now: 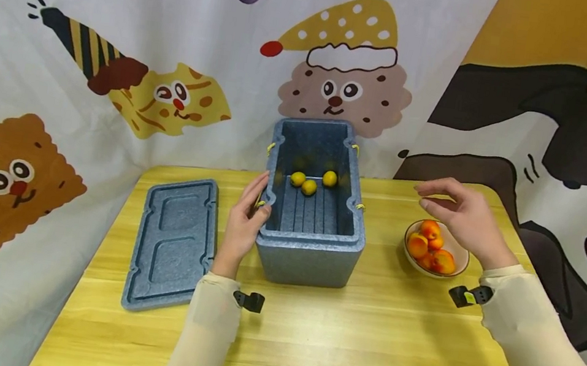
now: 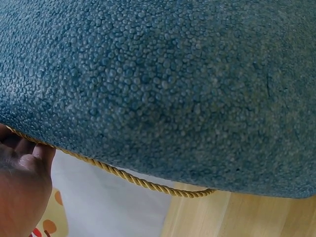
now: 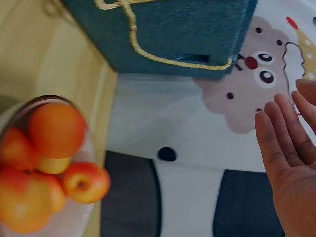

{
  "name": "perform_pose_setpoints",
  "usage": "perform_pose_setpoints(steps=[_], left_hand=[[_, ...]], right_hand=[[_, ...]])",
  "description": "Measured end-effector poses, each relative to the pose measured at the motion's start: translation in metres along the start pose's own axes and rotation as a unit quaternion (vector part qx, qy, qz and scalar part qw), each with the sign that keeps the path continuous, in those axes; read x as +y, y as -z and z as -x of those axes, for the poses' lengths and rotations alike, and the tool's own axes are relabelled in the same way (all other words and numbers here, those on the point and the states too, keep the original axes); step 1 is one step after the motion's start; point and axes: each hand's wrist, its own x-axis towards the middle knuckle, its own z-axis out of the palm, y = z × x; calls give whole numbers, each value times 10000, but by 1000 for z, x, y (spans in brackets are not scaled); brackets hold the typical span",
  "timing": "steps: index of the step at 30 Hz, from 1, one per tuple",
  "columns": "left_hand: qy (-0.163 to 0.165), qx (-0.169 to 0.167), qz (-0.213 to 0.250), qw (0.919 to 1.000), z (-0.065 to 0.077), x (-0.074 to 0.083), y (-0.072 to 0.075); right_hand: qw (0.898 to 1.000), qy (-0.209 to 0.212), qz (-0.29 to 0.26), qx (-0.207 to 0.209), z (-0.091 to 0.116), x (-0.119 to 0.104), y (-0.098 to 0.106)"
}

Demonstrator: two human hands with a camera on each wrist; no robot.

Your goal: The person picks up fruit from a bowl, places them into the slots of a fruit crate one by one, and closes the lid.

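A grey-blue foam box [image 1: 308,262] stands uncovered at the middle of the table with three lemons [image 1: 309,187] on its ribbed floor. My left hand [image 1: 245,223] rests against the box's left side, fingers fairly straight and thumb by the rim. In the left wrist view its fingertips touch the wall beside a yellow cord [image 2: 143,182]. Right of the box, a bowl [image 1: 463,255] holds several orange-red fruits [image 1: 429,229]. Above and behind that bowl hovers my right hand [image 1: 464,215], its fingers extended and nothing in it, as the right wrist view [image 3: 296,163] also shows.
The box's lid [image 1: 173,247] lies flat on the wooden table [image 1: 360,352], left of my left forearm. A cloth printed with cartoon figures [image 1: 262,80] hangs behind the table. Cord loops [image 1: 355,149] stick out at the box's sides.
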Motion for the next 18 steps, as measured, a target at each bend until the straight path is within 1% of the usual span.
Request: perform_pose_setpoints(steps=[7, 10, 13, 18], left_hand=[[13, 3, 14, 10000, 1, 0, 0], [20, -16, 3, 10000, 1, 1, 0], [3, -23, 17, 10000, 2, 1, 0], [-20, -11, -5, 10000, 1, 0, 0]], right_hand=[[9992, -330, 210, -14, 17, 28, -4], [9984, -535, 132, -85, 25, 42, -5], [9974, -676, 109, -220, 32, 56, -7], [9958, -793, 89, -458, 40, 75, -10]])
